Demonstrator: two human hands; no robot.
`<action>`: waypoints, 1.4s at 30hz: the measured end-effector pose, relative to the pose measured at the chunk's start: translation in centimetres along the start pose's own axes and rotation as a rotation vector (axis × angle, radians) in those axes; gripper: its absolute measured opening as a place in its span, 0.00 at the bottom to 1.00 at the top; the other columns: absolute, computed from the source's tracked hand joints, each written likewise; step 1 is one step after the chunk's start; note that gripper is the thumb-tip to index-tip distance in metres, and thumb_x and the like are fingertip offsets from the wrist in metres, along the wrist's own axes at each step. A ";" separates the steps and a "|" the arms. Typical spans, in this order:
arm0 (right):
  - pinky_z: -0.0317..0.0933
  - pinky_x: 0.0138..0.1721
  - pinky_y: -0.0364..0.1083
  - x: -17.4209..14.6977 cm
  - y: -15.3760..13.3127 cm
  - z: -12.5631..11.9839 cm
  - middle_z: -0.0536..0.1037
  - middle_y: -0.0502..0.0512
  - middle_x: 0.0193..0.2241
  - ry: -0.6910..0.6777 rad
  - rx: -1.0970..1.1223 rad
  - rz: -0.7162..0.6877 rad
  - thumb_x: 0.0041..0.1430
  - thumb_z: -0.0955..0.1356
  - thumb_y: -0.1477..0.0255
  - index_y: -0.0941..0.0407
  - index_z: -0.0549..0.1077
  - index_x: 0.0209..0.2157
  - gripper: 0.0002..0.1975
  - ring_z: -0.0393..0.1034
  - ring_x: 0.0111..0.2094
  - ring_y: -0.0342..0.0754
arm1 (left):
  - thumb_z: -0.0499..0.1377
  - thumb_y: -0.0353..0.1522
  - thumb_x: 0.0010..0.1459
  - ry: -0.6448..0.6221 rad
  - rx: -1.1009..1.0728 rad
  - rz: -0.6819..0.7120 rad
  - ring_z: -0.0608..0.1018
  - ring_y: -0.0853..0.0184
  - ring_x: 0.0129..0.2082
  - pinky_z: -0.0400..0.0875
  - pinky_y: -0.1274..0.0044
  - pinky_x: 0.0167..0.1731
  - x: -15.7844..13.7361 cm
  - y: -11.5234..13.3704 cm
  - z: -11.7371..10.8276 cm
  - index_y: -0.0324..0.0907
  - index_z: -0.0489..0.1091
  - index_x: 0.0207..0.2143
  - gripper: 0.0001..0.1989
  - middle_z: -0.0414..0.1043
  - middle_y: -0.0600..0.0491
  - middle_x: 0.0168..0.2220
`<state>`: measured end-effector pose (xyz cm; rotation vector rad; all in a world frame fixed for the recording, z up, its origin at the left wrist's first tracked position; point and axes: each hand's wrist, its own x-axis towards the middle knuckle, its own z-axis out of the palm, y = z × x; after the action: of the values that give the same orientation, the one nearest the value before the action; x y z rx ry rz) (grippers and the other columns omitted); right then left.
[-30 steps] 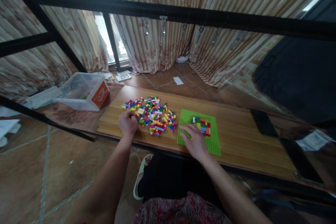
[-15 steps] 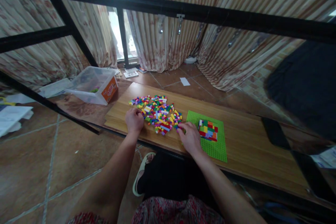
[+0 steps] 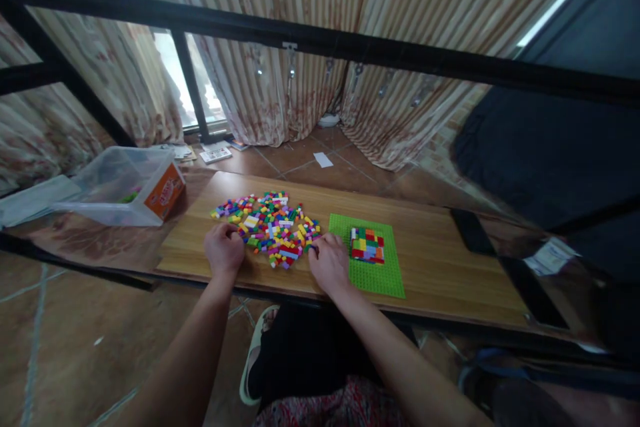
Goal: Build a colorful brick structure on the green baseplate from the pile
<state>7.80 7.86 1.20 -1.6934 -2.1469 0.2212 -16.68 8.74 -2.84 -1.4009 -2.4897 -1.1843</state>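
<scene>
A loose pile of small coloured building bricks (image 3: 275, 227) lies spread on the wooden board. At its left edge rests my left hand (image 3: 224, 252), fingers curled in; whatever they may hold is hidden. My right hand (image 3: 330, 263) is at the pile's right edge with thumb and fingers drawn together, and bricks there are too small to tell apart from anything in its grip. Just right of that hand lies a green studded baseplate (image 3: 385, 283), its left edge partly behind the hand. On the baseplate sits a low block of joined multicoloured bricks (image 3: 367, 247).
A clear plastic box (image 3: 120, 207) with an orange label stands left of the wooden board (image 3: 440, 280). Dark flat objects, one a phone-like slab (image 3: 473, 231), lie at the right end. A black metal bar (image 3: 300, 40) crosses in front of the curtains.
The view has turned to the right, so everything sits further left in the picture. Both hands keep about the same places beside the pile; the brick block has not moved on its baseplate.
</scene>
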 end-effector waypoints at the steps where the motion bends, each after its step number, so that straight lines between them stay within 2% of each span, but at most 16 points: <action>1: 0.58 0.45 0.49 0.0 0.1 0.0 0.76 0.58 0.36 0.019 0.042 0.006 0.58 0.64 0.73 0.56 0.76 0.33 0.08 0.66 0.42 0.53 | 0.52 0.28 0.48 -0.003 0.005 0.003 0.75 0.60 0.35 0.69 0.71 0.40 0.1 0.0 0.0 0.41 0.73 0.27 0.10 0.76 0.49 0.32; 4: 0.61 0.40 0.47 -0.3 0.6 -0.5 0.78 0.55 0.33 0.047 0.248 0.061 0.58 0.65 0.73 0.55 0.76 0.34 0.08 0.70 0.36 0.49 | 0.52 0.28 0.48 -0.013 0.016 0.008 0.76 0.59 0.35 0.69 0.70 0.39 0.2 -0.1 -0.1 0.41 0.74 0.27 0.10 0.76 0.48 0.32; 8: 0.63 0.34 0.45 -1.5 2.5 -2.0 0.78 0.51 0.26 0.059 0.624 0.165 0.54 0.67 0.71 0.54 0.76 0.28 0.05 0.71 0.28 0.46 | 0.52 0.28 0.48 -0.028 0.017 -0.003 0.76 0.59 0.36 0.69 0.70 0.39 0.3 0.1 -0.2 0.40 0.74 0.28 0.11 0.76 0.47 0.33; 12: 0.65 0.33 0.45 -3.1 6.6 -3.8 0.79 0.50 0.26 0.152 0.895 0.304 0.46 0.72 0.67 0.54 0.77 0.26 0.06 0.71 0.28 0.46 | 0.52 0.28 0.48 -0.035 0.012 -0.016 0.76 0.59 0.36 0.69 0.70 0.38 0.3 0.2 -0.3 0.41 0.75 0.28 0.11 0.76 0.47 0.34; 18: 0.68 0.33 0.48 -3.8 13.5 -5.7 0.79 0.51 0.24 0.350 1.155 0.599 0.34 0.77 0.63 0.56 0.78 0.27 0.16 0.72 0.27 0.46 | 0.52 0.29 0.48 -0.054 0.029 -0.027 0.76 0.58 0.36 0.69 0.70 0.39 0.4 0.4 -0.4 0.41 0.75 0.29 0.12 0.76 0.47 0.35; 22: 0.68 0.33 0.47 -3.6 15.2 -6.1 0.80 0.52 0.24 0.342 1.189 0.617 0.30 0.78 0.64 0.57 0.78 0.29 0.19 0.73 0.28 0.47 | 0.52 0.29 0.48 -0.049 0.038 -0.038 0.76 0.58 0.37 0.70 0.70 0.39 0.3 0.5 -0.5 0.41 0.75 0.29 0.11 0.76 0.47 0.35; 26: 0.69 0.31 0.46 -3.4 15.3 -6.1 0.79 0.53 0.24 0.286 1.178 0.620 0.34 0.77 0.62 0.57 0.78 0.30 0.19 0.74 0.27 0.46 | 0.52 0.29 0.47 -0.044 0.041 -0.035 0.75 0.58 0.36 0.70 0.69 0.40 0.3 0.5 -0.4 0.41 0.74 0.29 0.11 0.76 0.47 0.35; 30: 0.64 0.23 0.42 -2.9 15.6 -6.0 0.77 0.52 0.23 0.253 1.089 0.607 0.40 0.75 0.60 0.57 0.78 0.32 0.17 0.69 0.23 0.42 | 0.52 0.29 0.47 -0.048 0.033 -0.028 0.75 0.57 0.36 0.70 0.68 0.40 0.3 0.6 -0.6 0.41 0.73 0.28 0.10 0.75 0.47 0.34; 34: 0.58 0.19 0.40 -2.3 15.7 -6.0 0.75 0.49 0.21 0.224 1.071 0.576 0.40 0.74 0.59 0.57 0.76 0.34 0.19 0.66 0.20 0.40 | 0.52 0.28 0.47 -0.052 0.026 -0.019 0.74 0.58 0.36 0.70 0.68 0.41 0.3 0.7 -0.7 0.41 0.73 0.28 0.09 0.74 0.48 0.33; 42: 0.52 0.16 0.38 -1.3 15.1 -5.5 0.72 0.48 0.18 0.091 1.061 0.532 0.42 0.73 0.55 0.57 0.73 0.25 0.19 0.61 0.16 0.38 | 0.53 0.28 0.48 -0.053 0.046 -0.039 0.75 0.57 0.36 0.70 0.67 0.39 0.5 0.9 -0.6 0.40 0.74 0.28 0.10 0.75 0.46 0.33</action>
<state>23.83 9.86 0.47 -1.4587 -1.0632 1.1532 -16.46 8.93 -1.67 -1.3972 -2.5732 -1.1034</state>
